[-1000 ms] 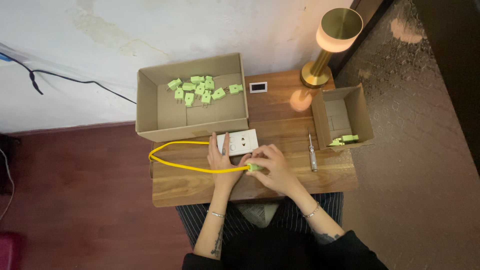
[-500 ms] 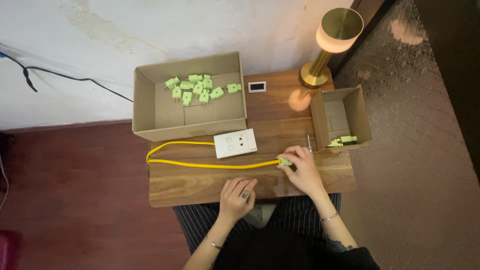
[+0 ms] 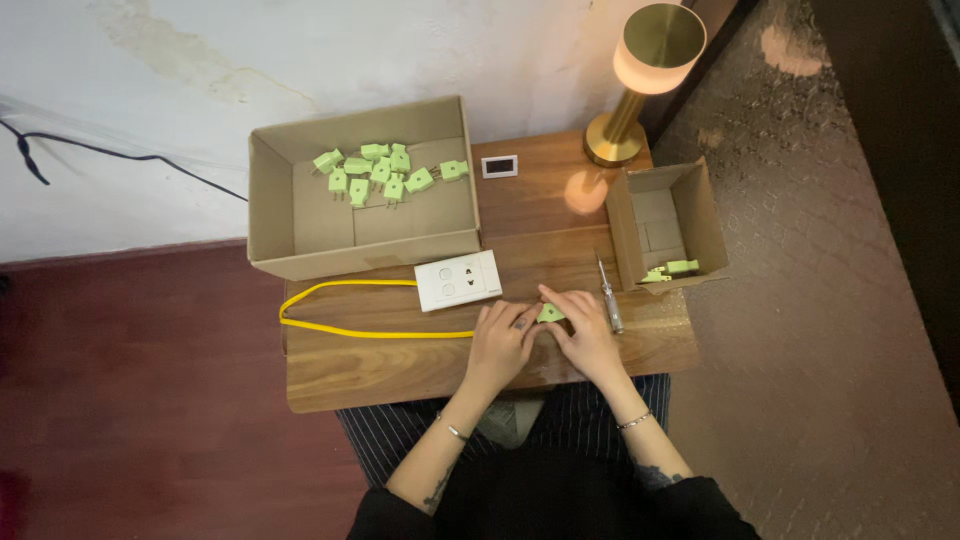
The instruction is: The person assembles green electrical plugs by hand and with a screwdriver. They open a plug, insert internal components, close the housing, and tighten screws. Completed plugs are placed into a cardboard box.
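Both hands met on a small green plug at the worktop's front edge.

The green plug [image 3: 550, 313] sat between the left hand [image 3: 500, 345] and right hand [image 3: 585, 335], pinched by fingertips of both, it seemed. A yellow cable [image 3: 350, 330] ran leftward from the left hand; a white socket plate [image 3: 458, 281] lay just beyond it, a screwdriver [image 3: 608, 300] beside the right.
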